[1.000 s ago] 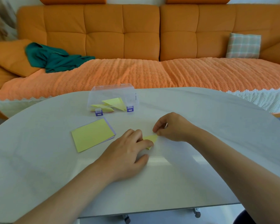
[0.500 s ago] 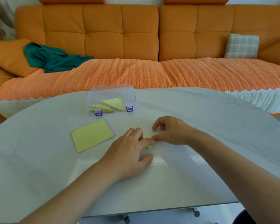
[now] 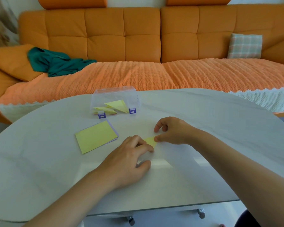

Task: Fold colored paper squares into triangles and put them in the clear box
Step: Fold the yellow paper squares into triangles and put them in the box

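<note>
A small yellow folded paper [image 3: 150, 140] lies on the white table [image 3: 203, 125] between my hands. My left hand [image 3: 129, 159] covers its near part, fingers bent and pressing down on it. My right hand [image 3: 172, 131] pinches the paper's right corner with thumb and curled fingers. A stack of yellow paper squares [image 3: 96, 138] lies to the left. Behind it stands the clear box [image 3: 116, 99] with purple clasps, holding several yellow folded triangles.
An orange sofa [image 3: 138, 38] runs behind the table, with a green cloth [image 3: 56, 63] on its left and a checked cushion [image 3: 244, 45] on its right. The table's curved far edge lies just behind the box.
My right hand has slid a little toward me and now pinches the paper's right corner. My left hand has shifted slightly, its fingers more bent on the paper.
</note>
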Tool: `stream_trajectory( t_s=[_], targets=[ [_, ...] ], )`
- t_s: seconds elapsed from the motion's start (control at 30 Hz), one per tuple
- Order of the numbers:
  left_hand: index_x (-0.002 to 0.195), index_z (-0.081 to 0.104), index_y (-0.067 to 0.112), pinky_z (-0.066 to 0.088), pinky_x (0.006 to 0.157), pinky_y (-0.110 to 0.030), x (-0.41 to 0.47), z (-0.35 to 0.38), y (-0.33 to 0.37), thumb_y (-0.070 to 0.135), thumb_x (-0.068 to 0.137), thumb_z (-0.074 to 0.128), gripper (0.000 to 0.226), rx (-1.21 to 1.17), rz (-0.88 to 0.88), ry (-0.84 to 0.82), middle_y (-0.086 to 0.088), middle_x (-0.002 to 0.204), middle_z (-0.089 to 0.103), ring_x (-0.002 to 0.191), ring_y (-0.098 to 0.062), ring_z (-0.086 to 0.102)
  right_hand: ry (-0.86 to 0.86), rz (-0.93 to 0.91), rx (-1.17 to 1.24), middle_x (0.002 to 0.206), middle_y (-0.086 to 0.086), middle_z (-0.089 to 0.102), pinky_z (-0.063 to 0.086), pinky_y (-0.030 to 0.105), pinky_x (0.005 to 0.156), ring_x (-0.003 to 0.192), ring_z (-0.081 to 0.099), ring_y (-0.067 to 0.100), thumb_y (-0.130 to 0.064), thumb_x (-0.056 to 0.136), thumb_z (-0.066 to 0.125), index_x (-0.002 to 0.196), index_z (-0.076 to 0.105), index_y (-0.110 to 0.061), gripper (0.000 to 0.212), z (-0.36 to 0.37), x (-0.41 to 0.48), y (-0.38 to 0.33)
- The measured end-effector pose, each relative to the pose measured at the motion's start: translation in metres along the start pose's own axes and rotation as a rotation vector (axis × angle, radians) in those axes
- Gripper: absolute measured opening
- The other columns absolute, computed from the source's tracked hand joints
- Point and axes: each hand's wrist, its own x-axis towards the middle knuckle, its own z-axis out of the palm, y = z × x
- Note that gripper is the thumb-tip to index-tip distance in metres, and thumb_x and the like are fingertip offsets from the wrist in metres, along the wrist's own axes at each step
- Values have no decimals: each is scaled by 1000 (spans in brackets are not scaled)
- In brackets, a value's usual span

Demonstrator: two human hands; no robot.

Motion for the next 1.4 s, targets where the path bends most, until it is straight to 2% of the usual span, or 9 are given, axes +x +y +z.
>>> stream_trajectory(
  t_s=[0.1,0.27,0.43,0.67,0.87,1.0,1.13,1.27,1.4],
  targets=[
    [121,55,43,42,99,-29,-3,-1,-1,43,92,53,29,-2,-8,-15,23,123,37,121,4,34,2,-10,-8,97,-14,54,44,22,68,83,56,6,-46,77,80,91,65,-42,21,0,-1,-1],
    [115,53,40,45,92,-33,8,-4,-1,52,91,54,27,-7,-22,42,19,111,47,110,-4,43,-3,-36,-5,96,-15,55,50,24,73,84,58,6,-45,78,78,92,67,-42,18,0,-3,-3],
    [118,60,32,38,87,-25,30,0,2,39,88,67,32,-4,-61,119,9,106,50,105,-12,43,65,-105,-50,92,-14,58,53,27,76,84,58,6,-44,78,74,90,70,-42,13,4,-7,-3],
    [99,67,25,43,69,-28,37,-6,-3,36,90,58,17,165,46,164,8,95,63,92,-17,53,106,-294,-69,100,-16,57,38,13,71,81,53,-6,-49,80,74,96,71,-42,18,5,-14,7],
    [91,73,27,45,65,-26,42,-16,-11,20,91,55,20,-9,-19,225,9,79,68,72,-8,57,141,-389,10,101,-15,60,47,21,78,85,57,5,-33,87,73,89,72,-39,7,9,-16,5],
    [83,74,32,52,65,-27,42,-25,-12,28,86,51,23,-322,-192,258,7,69,69,64,-11,64,145,-339,215,86,-18,69,45,12,67,76,61,4,-32,87,73,79,71,-38,10,4,-16,-3],
    [78,73,30,57,64,-34,40,-34,-14,32,82,50,23,-623,-262,195,2,73,74,65,-18,73,73,-307,314,72,-13,71,50,17,58,62,60,1,-28,86,74,77,75,-30,10,-2,-18,-10],
    [75,73,26,62,69,-38,39,-36,-16,27,86,67,13,-591,-249,184,3,69,74,64,-15,74,42,-295,353,71,-10,71,47,16,56,59,58,2,-25,85,73,74,74,-28,11,-2,-20,-15],
    [78,73,27,62,75,-40,39,-34,-21,21,92,65,17,-571,-247,130,4,70,75,67,-14,75,50,-285,364,71,-15,68,47,17,59,62,56,2,-20,86,71,80,73,-29,12,2,-21,-18]
  ],
)
